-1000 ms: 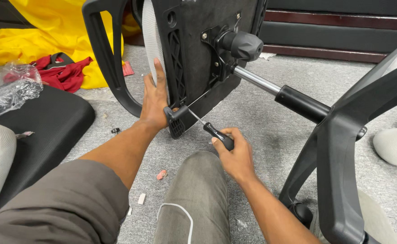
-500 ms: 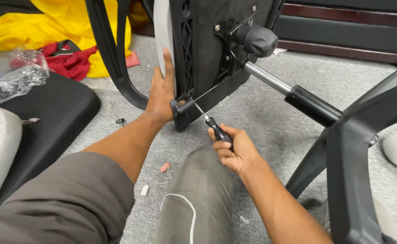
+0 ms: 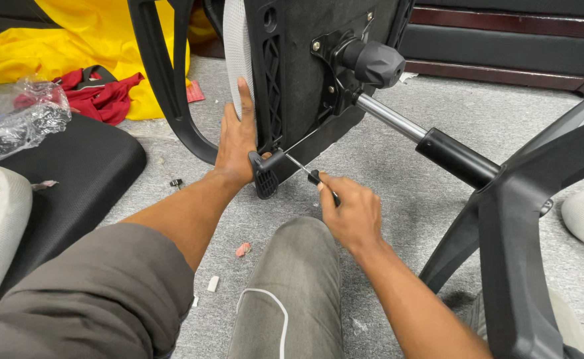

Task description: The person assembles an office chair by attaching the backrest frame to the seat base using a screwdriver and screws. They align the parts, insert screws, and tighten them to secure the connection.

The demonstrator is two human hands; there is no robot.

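Observation:
An office chair lies on its side on grey carpet, its black seat underside (image 3: 305,73) facing me. My left hand (image 3: 237,143) presses flat against the seat's edge, next to a small black lever paddle (image 3: 264,174). My right hand (image 3: 348,211) is closed around the black handle of a screwdriver (image 3: 308,173). Its thin metal shaft points up and left toward the lever's mount. The silver and black gas cylinder (image 3: 425,136) runs right to the black star base (image 3: 524,199).
A black armrest loop (image 3: 165,86) curves left of my left hand. A black cushion (image 3: 72,166), crumpled clear plastic (image 3: 22,123), red cloth (image 3: 102,96) and yellow cloth (image 3: 72,46) lie to the left. My grey-trousered knee (image 3: 292,286) is below. Small scraps dot the carpet.
The view has shifted slightly. My right hand with the screwdriver has edged closer to the lever, and my left hand stays pressed on the seat edge.

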